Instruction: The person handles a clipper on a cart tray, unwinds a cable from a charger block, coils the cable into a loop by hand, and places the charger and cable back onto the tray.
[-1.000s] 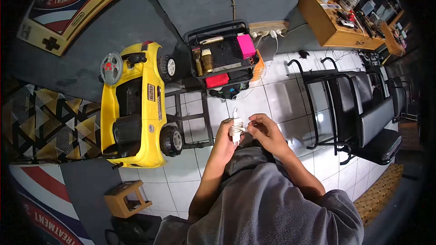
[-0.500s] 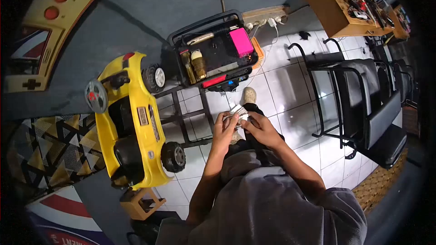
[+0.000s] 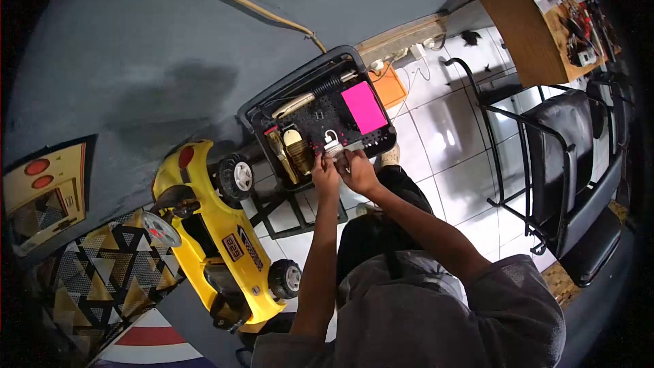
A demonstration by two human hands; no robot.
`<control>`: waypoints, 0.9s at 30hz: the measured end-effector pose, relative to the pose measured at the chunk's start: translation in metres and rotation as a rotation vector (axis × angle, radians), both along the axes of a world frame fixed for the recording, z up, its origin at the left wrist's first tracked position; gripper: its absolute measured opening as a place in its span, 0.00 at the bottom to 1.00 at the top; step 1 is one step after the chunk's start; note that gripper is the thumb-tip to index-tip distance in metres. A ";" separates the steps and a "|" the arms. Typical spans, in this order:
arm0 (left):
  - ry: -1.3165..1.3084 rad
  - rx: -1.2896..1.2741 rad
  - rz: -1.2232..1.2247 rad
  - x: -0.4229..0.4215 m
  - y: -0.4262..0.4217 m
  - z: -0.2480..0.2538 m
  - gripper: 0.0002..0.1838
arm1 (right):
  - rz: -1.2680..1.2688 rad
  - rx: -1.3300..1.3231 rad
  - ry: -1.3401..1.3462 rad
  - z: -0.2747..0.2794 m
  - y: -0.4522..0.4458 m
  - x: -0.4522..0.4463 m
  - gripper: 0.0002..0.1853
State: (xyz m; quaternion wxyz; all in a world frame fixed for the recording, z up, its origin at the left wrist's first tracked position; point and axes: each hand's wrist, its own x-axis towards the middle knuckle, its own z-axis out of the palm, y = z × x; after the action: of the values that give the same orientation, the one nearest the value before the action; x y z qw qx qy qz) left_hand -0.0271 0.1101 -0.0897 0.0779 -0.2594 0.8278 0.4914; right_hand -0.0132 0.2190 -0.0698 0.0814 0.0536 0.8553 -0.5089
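Note:
Both my hands are over the near edge of a black cart tray (image 3: 246, 110). Between my fingertips is a small white bundle (image 3: 332, 142) with a thin loop on top, like a wound cable; its exact kind is unclear. My left hand (image 3: 325, 174) pinches its left side, and my right hand (image 3: 359, 172) closes on its right side. Left of my hands in the tray lie a slim gold trimmer (image 3: 281, 155) and a gold hair clipper (image 3: 297, 152). Behind them rests a long gold tool (image 3: 293, 105) with a dark coiled cord. A bright pink box (image 3: 364, 108) sits at the tray's right.
A yellow toy car (image 3: 218, 238) stands left of the cart. On the right are black-framed chairs (image 3: 565, 129) and a wooden desk (image 3: 511, 20) with tools on it. An orange container (image 3: 388, 87) and plugs with cables (image 3: 417, 51) are by the wall.
My hands have moved forward from in front of my body to over the tray, carrying the white bundle. The view has shifted, bringing the tray closer.

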 end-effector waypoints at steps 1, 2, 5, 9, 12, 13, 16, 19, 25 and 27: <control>0.012 -0.050 0.005 -0.005 -0.001 -0.006 0.19 | 0.005 0.011 0.050 -0.012 -0.003 -0.007 0.13; 0.008 -0.054 0.003 -0.010 -0.002 -0.012 0.19 | 0.009 0.024 0.103 -0.022 -0.007 -0.012 0.13; 0.034 -0.127 -0.069 -0.021 -0.010 -0.027 0.19 | 0.019 0.066 0.026 -0.032 -0.012 -0.027 0.13; -0.075 -0.131 0.015 -0.034 -0.008 -0.007 0.19 | 0.106 0.057 -0.040 -0.033 -0.015 -0.039 0.15; -0.077 -0.065 -0.089 -0.047 -0.015 -0.020 0.18 | 0.051 0.068 0.007 -0.028 -0.018 -0.043 0.18; -0.063 -0.023 -0.075 -0.050 -0.011 -0.021 0.18 | -0.038 0.106 -0.027 -0.029 -0.020 -0.043 0.18; -0.058 0.076 -0.117 -0.062 -0.003 -0.036 0.19 | -0.162 0.132 -0.043 -0.039 -0.019 -0.051 0.20; -0.130 0.247 -0.080 -0.075 0.012 -0.025 0.21 | -0.258 0.101 -0.032 -0.051 -0.015 -0.060 0.26; -0.450 0.230 -0.230 -0.089 0.010 -0.022 0.23 | -0.244 0.181 -0.024 -0.049 -0.016 -0.052 0.37; -0.355 0.202 -0.227 -0.085 0.007 -0.018 0.24 | -0.272 0.098 -0.037 -0.039 -0.017 -0.045 0.36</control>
State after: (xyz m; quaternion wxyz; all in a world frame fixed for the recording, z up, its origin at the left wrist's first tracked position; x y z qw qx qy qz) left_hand -0.1120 0.1171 -0.1077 0.3027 -0.2379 0.7714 0.5067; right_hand -0.0579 0.2023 -0.1092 0.0247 0.1823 0.8624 -0.4717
